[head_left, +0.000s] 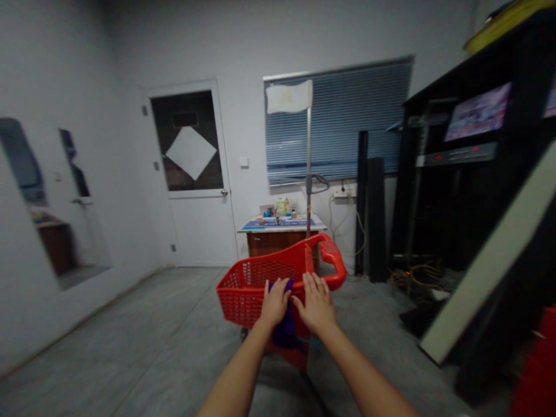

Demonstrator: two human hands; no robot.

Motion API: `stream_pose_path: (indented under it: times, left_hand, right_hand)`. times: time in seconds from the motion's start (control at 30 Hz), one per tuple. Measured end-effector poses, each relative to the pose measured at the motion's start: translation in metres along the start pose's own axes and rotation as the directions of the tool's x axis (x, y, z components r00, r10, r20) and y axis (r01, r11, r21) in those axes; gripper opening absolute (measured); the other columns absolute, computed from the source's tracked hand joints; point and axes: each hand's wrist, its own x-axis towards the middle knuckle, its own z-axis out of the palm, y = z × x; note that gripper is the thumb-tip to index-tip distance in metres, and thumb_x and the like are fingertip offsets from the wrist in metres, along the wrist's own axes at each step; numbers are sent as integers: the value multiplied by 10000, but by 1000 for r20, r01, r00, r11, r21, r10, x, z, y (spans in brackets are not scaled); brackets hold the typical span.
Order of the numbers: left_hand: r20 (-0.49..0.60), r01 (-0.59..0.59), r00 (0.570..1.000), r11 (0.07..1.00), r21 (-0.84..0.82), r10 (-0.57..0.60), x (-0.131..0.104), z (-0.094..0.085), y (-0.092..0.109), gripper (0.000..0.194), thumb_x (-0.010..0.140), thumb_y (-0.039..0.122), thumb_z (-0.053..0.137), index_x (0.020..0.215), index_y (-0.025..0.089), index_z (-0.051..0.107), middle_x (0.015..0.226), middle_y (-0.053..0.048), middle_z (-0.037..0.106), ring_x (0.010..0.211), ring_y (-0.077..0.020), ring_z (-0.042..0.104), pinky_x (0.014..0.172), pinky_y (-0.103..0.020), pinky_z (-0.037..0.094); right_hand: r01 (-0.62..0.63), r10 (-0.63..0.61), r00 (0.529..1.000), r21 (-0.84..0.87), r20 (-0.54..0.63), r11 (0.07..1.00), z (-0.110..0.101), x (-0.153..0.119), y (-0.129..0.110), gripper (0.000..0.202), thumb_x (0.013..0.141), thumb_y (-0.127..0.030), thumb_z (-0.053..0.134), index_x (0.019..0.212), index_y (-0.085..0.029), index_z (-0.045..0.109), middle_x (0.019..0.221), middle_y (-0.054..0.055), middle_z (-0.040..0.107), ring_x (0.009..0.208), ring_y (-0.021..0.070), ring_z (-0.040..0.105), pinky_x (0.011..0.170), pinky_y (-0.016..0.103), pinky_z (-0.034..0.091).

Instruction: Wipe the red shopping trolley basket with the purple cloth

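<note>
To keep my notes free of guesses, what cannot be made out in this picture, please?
All in the head view:
Purple cloth: partly covered by the left hand.
Red cart: inside bottom hidden by its near side.
Screen: picture too blurred to read.
Items on the desk: too small to name.
Yellow thing: cut off by the top edge.

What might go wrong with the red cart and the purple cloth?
The purple cloth hangs down the outside of the red cart, so it might slide to the floor if the left hand lets it go. Also, a dark wheel seems to show underneath, so the cart might roll if the left hand and right hand push hard.
</note>
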Motion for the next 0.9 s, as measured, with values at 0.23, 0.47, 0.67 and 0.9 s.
stream_pose_path:
  times: [0.23,0.47,0.67,0.9]
  left_hand:
    - [0,10,1000,999,53,-10,0,-1,-6,402,978,246,366,1372,267,444,1387,-46,545,1331,-192,428,1176,-527,131]
    - [-18,58,998,997,49,-57,-4,-5,-9,403,966,236,384,1361,248,464,1387,-69,543,1338,-223,421,1165,-543,158]
    - [1,-26,1000,1000,2,26,4,-4,15,421,976,243,368,1393,263,411,1410,-36,521,1354,-173,394,1185,-497,121]
    - [6,4,1000,1000,-30,-4,2,-9,10,416,977,254,362,1389,273,412,1428,-41,501,1373,-193,365,1174,-535,104]
  right_hand:
    - [38,-37,998,-13,54,999,-8,5,4,657,930,-536,365,1413,-94,416,1479,104,400,1381,255,295,1143,396,151]
    - [46,-45,999,-66,14,997,-23,5,28,631,918,-499,404,1405,-99,428,1466,101,421,1384,269,280,1150,429,119]
    - [24,-25,1000,-50,-13,998,-20,4,20,652,903,-518,432,1394,-89,439,1451,107,442,1365,283,294,1147,430,118]
    - [34,-34,999,-34,2,999,-21,5,13,653,909,-530,401,1403,-105,430,1451,98,444,1357,278,305,1141,417,132]
